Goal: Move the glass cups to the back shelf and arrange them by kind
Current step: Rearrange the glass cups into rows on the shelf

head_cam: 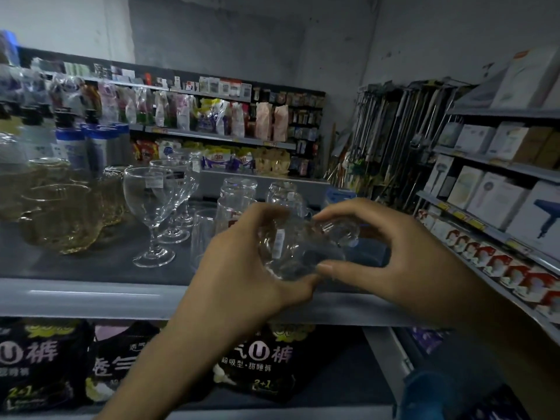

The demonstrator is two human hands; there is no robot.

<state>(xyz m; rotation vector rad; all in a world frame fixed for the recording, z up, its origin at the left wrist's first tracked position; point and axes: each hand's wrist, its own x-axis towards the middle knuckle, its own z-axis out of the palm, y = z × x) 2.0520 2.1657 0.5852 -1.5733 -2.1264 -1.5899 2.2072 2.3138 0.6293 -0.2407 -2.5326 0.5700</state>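
Left hand (242,262), right hand (403,256), fingers (328,270) pinching labelled glass cup (291,253), "U裤" packs (263,359) below

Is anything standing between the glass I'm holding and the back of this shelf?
Yes. The glass cup, gripped by the left hand and right hand, has clear glasses standing right behind it and a tall tumbler behind the left hand. Stemmed goblets stand further left on the shelf.

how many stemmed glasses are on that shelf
3, lined up front to back: nearest stemmed glass, second glass just behind it, third glass behind that. Others may be hidden behind them.
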